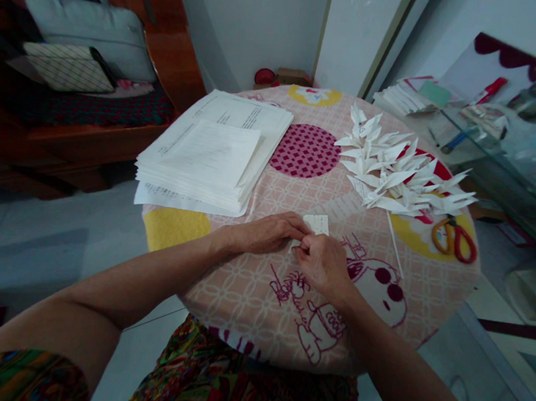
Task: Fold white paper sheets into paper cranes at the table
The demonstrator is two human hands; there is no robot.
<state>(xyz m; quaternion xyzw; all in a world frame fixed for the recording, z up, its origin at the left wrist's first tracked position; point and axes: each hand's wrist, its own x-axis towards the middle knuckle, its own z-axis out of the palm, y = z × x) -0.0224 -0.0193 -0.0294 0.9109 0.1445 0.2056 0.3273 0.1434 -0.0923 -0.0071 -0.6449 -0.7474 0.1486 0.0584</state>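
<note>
A small piece of printed paper (319, 224) lies on the round cloth-covered table (258, 295), its near part hidden under my fingers. My left hand (276, 233) comes in from the left, its fingers bent and pressed together on the paper's edge. Against it, my right hand (323, 258) is curled closed with the thumb and forefinger at the same paper. The fingertips of both hands meet there. To the right is a pile of folded white paper pieces with pointed ends (391, 165). A strip of printed paper (341, 206) lies just beyond my hands.
A thick stack of printed sheets (194, 173) sits at the left, with smaller sheets (223, 151) on top. Scissors (455, 239) with orange and red handles lie near the right edge, beside a thin white stick (395, 242). A glass-edged counter (484, 153) stands close on the right.
</note>
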